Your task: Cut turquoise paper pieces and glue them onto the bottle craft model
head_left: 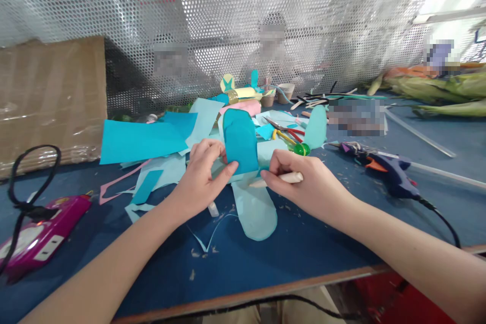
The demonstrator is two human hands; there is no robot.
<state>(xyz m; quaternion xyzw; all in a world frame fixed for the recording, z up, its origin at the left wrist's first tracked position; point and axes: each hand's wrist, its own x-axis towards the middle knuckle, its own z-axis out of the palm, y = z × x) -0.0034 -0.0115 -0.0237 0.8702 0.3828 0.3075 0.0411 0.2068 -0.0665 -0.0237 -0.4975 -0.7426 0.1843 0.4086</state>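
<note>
My left hand [207,172] is closed on the left edge of a blue paper cutout [241,136] with a rounded top, its thumb on the lower front. Below that piece, a pale blue rounded paper flap [256,212] extends towards me; whether the two are joined I cannot tell. My right hand [304,182] grips a cream pen-like stick [292,177], its tapered end pointing left across the top of the pale flap. The right fingertips are close to the cutout's lower right corner, where a small blue bit shows.
Blue paper sheets [144,139] lie left, scissors [283,126] and pliers-like yellow handles behind my right hand. A glue gun [391,169] with a cord lies right. At left are a magenta power strip [49,233] and cardboard [49,106]. Corn husks [429,86] fill the far right.
</note>
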